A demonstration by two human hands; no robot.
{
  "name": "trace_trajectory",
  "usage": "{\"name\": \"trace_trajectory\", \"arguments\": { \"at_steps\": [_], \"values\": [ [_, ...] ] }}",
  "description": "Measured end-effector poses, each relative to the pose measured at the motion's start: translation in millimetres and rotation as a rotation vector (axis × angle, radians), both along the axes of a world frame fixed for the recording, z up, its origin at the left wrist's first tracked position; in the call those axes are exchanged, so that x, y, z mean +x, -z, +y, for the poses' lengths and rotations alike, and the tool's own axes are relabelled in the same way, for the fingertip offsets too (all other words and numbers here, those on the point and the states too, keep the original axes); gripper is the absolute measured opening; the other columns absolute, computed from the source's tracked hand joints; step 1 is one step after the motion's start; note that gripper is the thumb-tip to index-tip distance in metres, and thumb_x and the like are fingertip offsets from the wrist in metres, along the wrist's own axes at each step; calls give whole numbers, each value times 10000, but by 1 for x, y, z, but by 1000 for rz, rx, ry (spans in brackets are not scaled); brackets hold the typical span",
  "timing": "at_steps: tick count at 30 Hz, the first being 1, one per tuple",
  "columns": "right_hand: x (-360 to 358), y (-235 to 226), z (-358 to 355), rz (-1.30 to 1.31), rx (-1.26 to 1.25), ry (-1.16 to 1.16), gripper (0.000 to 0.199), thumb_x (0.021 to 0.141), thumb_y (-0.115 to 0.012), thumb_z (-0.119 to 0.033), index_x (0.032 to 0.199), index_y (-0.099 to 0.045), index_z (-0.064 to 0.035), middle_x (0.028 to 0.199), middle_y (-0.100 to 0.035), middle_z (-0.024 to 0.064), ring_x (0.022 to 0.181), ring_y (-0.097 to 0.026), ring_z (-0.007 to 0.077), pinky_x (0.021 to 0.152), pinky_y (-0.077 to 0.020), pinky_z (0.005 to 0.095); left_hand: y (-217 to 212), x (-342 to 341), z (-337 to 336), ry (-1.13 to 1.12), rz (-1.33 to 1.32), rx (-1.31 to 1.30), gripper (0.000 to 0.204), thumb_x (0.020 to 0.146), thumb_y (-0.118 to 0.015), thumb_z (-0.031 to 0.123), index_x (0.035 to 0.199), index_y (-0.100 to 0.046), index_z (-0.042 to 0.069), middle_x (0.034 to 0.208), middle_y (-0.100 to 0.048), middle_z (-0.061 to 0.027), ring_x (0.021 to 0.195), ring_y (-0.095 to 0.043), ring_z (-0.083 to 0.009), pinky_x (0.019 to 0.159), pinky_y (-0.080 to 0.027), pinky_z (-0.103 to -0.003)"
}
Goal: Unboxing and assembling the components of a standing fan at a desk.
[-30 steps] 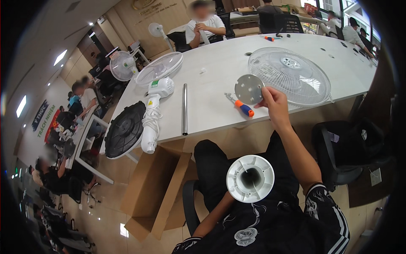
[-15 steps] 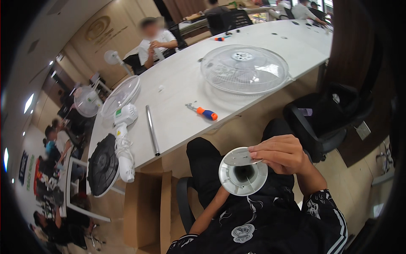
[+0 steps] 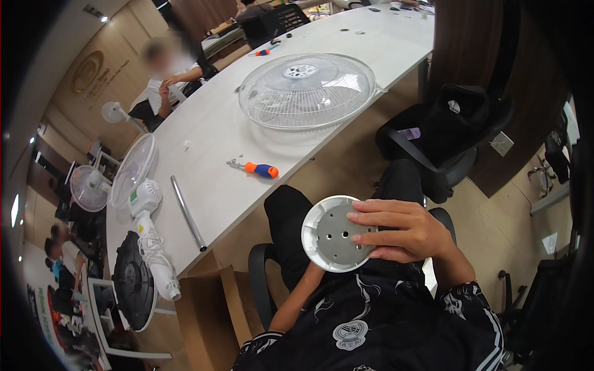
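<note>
A round grey metal disc (image 3: 337,236) with several holes sits inside the rim of a white, cup-shaped plastic cover (image 3: 311,248), above my lap. My right hand (image 3: 405,230) comes from the right, its fingers stretched across the disc's right side and the cover's rim. I cannot see its thumb. Behind the cover, my left hand (image 3: 315,272) supports it from below; its fingers are hidden and only the wrist and forearm show. The cover's open side faces up toward me, and the disc hides its inside.
On the white table (image 3: 216,142) are a clear fan grille (image 3: 309,89), an orange-and-blue screwdriver (image 3: 261,170) and a metal tube (image 3: 187,213). A white fan motor body (image 3: 148,204) and a black round base (image 3: 133,284) lie at left. A cardboard box (image 3: 204,309) stands below the table edge.
The disc has gone from tilted over the cover's opening to lying flat inside its rim. My right hand has moved from the disc's edge onto its face. The view has shifted right.
</note>
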State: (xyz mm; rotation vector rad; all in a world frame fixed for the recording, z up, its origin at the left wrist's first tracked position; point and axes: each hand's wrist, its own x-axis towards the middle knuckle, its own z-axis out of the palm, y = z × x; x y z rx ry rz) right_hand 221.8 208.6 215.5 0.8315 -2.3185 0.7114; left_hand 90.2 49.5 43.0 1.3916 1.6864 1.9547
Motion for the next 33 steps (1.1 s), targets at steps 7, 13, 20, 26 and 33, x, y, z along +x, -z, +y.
{"name": "trace_trajectory", "arguments": {
  "at_steps": [7,13,20,26,33],
  "values": [
    [4,4,-9,-50,-42,69,408,789,-763,-235,1170,-683,-111,1322,-598,110,1265,-540,331,1030,-464,459,0,-2,7,43,-8,18,536,596,-826,260,1010,-637,-23,910,-678,-171,787,-674,-310,732,-539,-376],
    [-1,5,-14,-35,-24,79,407,790,-761,-295,1138,-700,-94,1292,-616,137,1255,-544,357,1020,-464,464,-1,-2,4,41,-3,26,530,598,-825,255,1008,-637,-23,909,-679,-169,787,-676,-306,732,-539,-374],
    [-11,10,-18,-14,-104,5,394,765,-783,-350,1036,-732,-68,1224,-652,170,1204,-580,382,982,-489,444,-3,3,-6,-24,6,32,524,599,-824,250,1005,-636,-24,908,-680,-167,786,-679,-301,732,-540,-370],
    [-12,-7,-33,-15,-166,13,456,622,-877,-296,973,-694,-70,1260,-623,153,1203,-584,350,963,-500,439,-4,9,-17,-98,14,21,519,601,-824,245,1003,-636,-24,906,-681,-166,786,-681,-297,732,-541,-367],
    [-17,-34,-47,-143,-7,69,493,613,-887,-323,972,-673,-61,1285,-589,174,1196,-577,351,1001,-464,459,-6,20,-27,-187,23,13,513,602,-823,240,1001,-636,-25,905,-682,-164,786,-683,-292,733,-541,-364]
  ]
}}
